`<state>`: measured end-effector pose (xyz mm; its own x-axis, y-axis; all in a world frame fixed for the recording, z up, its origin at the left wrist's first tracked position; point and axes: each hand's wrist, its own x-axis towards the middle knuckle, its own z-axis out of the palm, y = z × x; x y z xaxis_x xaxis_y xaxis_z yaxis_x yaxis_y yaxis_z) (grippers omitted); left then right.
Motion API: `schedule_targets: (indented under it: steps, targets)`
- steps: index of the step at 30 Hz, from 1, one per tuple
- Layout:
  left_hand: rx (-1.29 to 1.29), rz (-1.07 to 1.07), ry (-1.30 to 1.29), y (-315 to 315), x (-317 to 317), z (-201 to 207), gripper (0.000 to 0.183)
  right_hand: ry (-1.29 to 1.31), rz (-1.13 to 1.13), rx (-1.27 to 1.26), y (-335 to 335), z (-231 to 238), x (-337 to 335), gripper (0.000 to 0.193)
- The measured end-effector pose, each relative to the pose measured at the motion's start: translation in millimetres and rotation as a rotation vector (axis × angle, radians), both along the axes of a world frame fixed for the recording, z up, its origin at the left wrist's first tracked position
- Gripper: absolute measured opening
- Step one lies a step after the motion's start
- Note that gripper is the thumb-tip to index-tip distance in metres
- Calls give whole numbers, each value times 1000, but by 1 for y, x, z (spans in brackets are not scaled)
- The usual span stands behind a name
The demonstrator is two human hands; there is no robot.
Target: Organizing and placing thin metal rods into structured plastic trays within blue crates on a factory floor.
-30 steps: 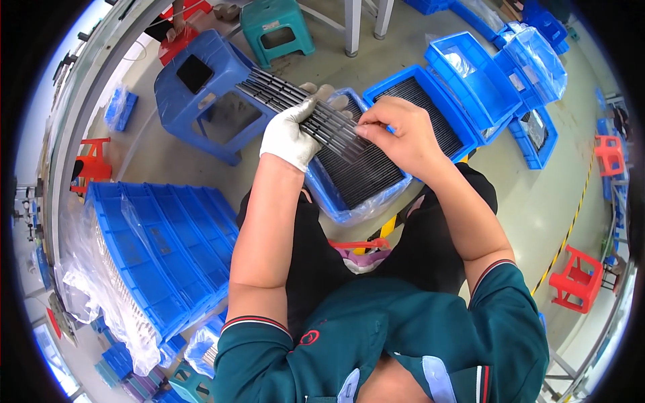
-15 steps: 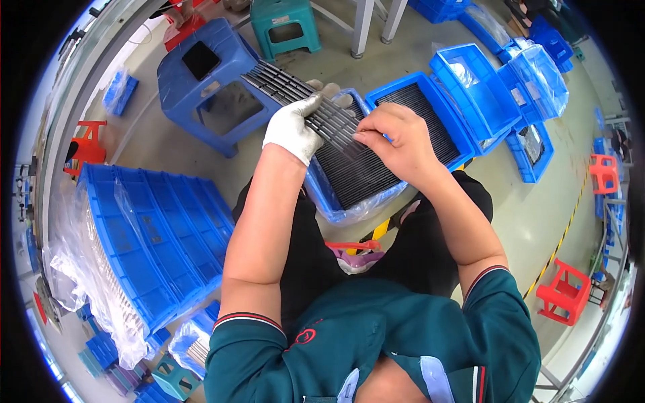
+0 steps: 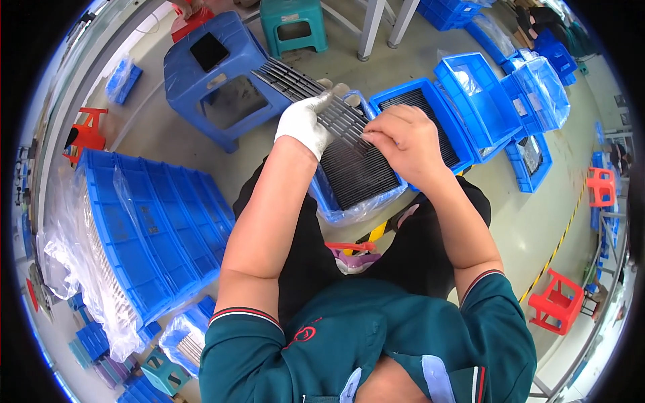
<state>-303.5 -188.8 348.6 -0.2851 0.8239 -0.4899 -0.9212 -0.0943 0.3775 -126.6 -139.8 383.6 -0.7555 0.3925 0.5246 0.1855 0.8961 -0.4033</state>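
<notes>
Slim dark rods (image 3: 344,123) lie side by side in a slanting bundle above the far left part of the near blue bin (image 3: 322,193), their upper ends reaching out past its left side. The gloved left hand (image 3: 306,127) is clamped around the bundle's middle, thumb across the top. The bare right hand (image 3: 406,138), above the bin's far right part, has thumb and forefinger pinched on the rods' lower ends; how many rods it grips is too small to tell.

Each rod looks stiff, straight and light, though a fistful probably has some weight. Their sheen suggests a smooth surface on which neighbours could slide and fan out, so a broad hold around the middle should balance them, while a fingertip pinch near an end suits a single rod. Thin as they are, sideways bending seems the likeliest harm. More packed rods (image 3: 359,176) fill the bin.
</notes>
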Motion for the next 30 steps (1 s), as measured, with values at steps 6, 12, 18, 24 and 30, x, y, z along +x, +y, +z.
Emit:
schedule_targets:
  steps: [6, 12, 18, 24, 30]
  targets:
    - [5, 1, -8, -1, 1, 4, 14, 59, -41, -353, 0, -5, 1, 6]
    - [6, 5, -27, 1, 1, 2, 15, 36, 73, -178, 3, -4, 0, 8]
    - [4, 1, -31, 4, 1, 0, 15, 43, 29, -148, 4, -2, -1, 7]
    - [-7, -2, -15, 3, 1, 1, 14, -1, -35, -456, -1, -1, 1, 7]
    - [-21, 4, -19, 4, 1, 0, 14, 30, 32, -351, 1, -7, 0, 7]
